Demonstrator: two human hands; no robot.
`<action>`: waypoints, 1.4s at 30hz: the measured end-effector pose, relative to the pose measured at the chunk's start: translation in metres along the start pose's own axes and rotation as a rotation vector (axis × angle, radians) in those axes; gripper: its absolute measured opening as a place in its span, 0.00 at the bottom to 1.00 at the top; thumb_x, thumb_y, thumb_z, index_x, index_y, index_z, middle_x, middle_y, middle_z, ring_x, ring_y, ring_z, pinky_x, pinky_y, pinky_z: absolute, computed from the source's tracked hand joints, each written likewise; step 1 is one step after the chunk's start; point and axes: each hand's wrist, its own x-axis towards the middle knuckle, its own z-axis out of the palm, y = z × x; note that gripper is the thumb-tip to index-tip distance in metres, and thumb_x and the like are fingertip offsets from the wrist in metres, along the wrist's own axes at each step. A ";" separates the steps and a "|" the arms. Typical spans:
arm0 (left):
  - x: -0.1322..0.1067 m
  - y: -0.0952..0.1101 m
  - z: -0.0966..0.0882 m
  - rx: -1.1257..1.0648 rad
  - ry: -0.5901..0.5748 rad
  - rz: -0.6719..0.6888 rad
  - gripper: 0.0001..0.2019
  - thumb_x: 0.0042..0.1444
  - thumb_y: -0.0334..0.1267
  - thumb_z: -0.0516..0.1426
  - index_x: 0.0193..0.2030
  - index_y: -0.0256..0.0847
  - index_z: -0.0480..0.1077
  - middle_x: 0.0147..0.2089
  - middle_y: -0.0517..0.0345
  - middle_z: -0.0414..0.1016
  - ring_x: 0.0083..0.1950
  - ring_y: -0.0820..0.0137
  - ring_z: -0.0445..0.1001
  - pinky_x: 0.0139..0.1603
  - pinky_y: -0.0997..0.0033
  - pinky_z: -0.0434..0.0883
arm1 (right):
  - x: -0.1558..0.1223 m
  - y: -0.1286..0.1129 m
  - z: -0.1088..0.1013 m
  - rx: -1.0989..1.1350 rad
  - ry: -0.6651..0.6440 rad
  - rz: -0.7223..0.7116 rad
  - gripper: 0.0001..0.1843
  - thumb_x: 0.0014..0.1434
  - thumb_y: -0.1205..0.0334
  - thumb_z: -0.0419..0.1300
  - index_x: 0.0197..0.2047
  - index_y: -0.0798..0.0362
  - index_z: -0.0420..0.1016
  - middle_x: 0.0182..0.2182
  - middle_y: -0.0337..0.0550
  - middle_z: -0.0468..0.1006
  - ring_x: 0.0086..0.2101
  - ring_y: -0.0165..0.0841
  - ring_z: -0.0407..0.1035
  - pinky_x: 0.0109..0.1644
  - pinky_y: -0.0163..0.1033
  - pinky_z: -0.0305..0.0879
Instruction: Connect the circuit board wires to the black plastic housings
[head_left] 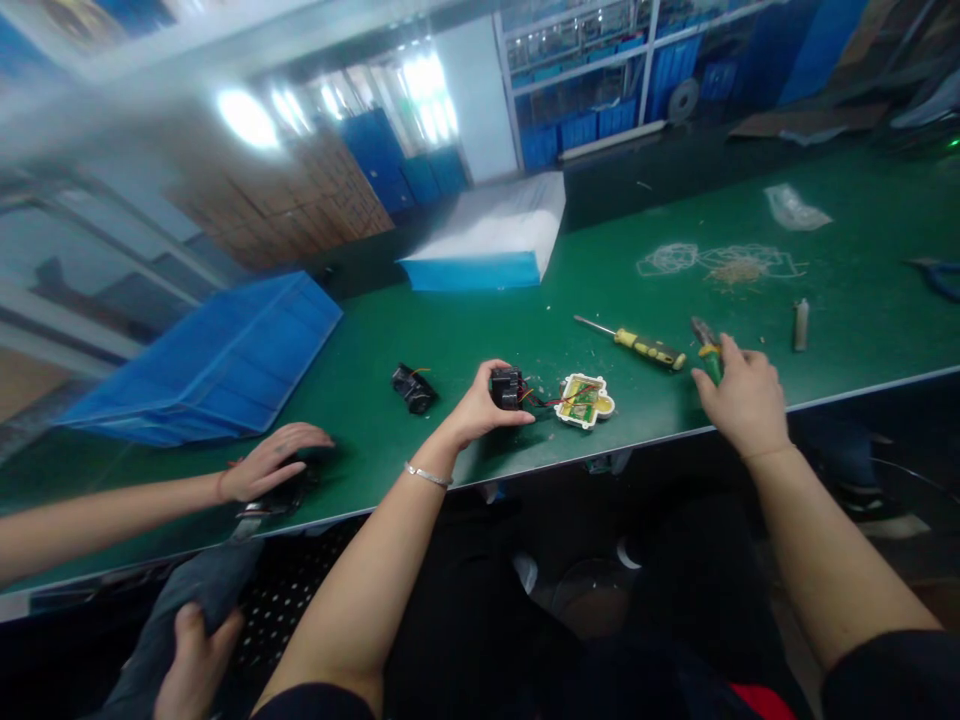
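Note:
My left hand (480, 408) grips a black taped block (507, 388) between thumb and fingers, just over the green tabletop. Thin red and dark wires (541, 399) run from it to a circuit board (581, 400) in a white, open housing, which lies to its right. To the right, my right hand (742, 395) is closed round the green and yellow handles of a pair of cutting pliers (706, 350), whose jaws point away from me. A screwdriver (637, 345) with a yellow and black handle lies between the board and the pliers.
Another black block (413, 388) lies left of my hand. Blue bins (217, 360) and a co-worker's hand (277, 462) are further left. Beyond stand a paper stack (487, 240), loose white ties (720, 262), a plastic bag (796, 208) and a lighter (801, 325). The table's edge runs close to me.

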 end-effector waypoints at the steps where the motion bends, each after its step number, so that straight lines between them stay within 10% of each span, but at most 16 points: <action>1: 0.000 0.000 0.000 -0.003 -0.003 -0.003 0.43 0.34 0.42 0.72 0.56 0.45 0.54 0.52 0.52 0.67 0.49 0.63 0.72 0.56 0.55 0.67 | 0.006 0.008 0.005 -0.070 0.002 0.015 0.35 0.59 0.49 0.52 0.64 0.60 0.57 0.50 0.65 0.67 0.49 0.55 0.62 0.48 0.57 0.61; 7: 0.002 -0.001 0.000 0.024 0.000 0.005 0.43 0.34 0.42 0.71 0.56 0.44 0.53 0.53 0.51 0.66 0.50 0.63 0.71 0.57 0.55 0.66 | 0.006 -0.019 0.004 0.086 0.123 -0.227 0.28 0.61 0.51 0.51 0.60 0.59 0.64 0.56 0.62 0.63 0.56 0.52 0.55 0.58 0.57 0.53; 11: 0.002 0.000 0.000 0.015 -0.026 -0.001 0.42 0.36 0.42 0.71 0.56 0.45 0.52 0.52 0.52 0.66 0.50 0.63 0.71 0.56 0.56 0.66 | -0.020 -0.085 0.011 0.342 -0.208 -0.547 0.35 0.57 0.44 0.56 0.63 0.51 0.60 0.58 0.54 0.63 0.58 0.44 0.55 0.61 0.50 0.53; 15: 0.000 0.004 0.001 0.012 -0.043 0.024 0.42 0.37 0.39 0.70 0.56 0.45 0.52 0.53 0.52 0.64 0.51 0.63 0.69 0.56 0.58 0.66 | -0.034 -0.122 0.034 0.209 -0.337 -0.555 0.46 0.48 0.41 0.63 0.64 0.55 0.59 0.58 0.59 0.62 0.57 0.51 0.55 0.59 0.54 0.54; 22: -0.005 0.004 -0.013 -0.077 0.030 0.016 0.37 0.41 0.36 0.66 0.56 0.47 0.53 0.52 0.55 0.65 0.48 0.67 0.70 0.52 0.64 0.68 | -0.034 -0.086 0.000 0.055 -0.133 -0.584 0.26 0.55 0.52 0.58 0.57 0.48 0.69 0.55 0.54 0.62 0.54 0.50 0.56 0.54 0.52 0.57; 28: -0.006 0.013 -0.019 -0.455 0.115 0.030 0.38 0.42 0.41 0.62 0.60 0.50 0.49 0.51 0.55 0.66 0.43 0.68 0.70 0.42 0.68 0.71 | -0.051 -0.055 -0.036 -0.044 -0.100 -0.698 0.29 0.54 0.58 0.60 0.59 0.46 0.65 0.58 0.53 0.59 0.55 0.52 0.54 0.55 0.53 0.55; 42: -0.008 0.010 -0.004 -0.425 -0.060 0.017 0.40 0.39 0.40 0.65 0.59 0.50 0.51 0.65 0.52 0.57 0.59 0.59 0.66 0.54 0.60 0.69 | -0.002 -0.042 0.018 0.070 -0.245 -0.643 0.31 0.49 0.44 0.64 0.56 0.43 0.69 0.55 0.49 0.66 0.54 0.49 0.58 0.53 0.55 0.57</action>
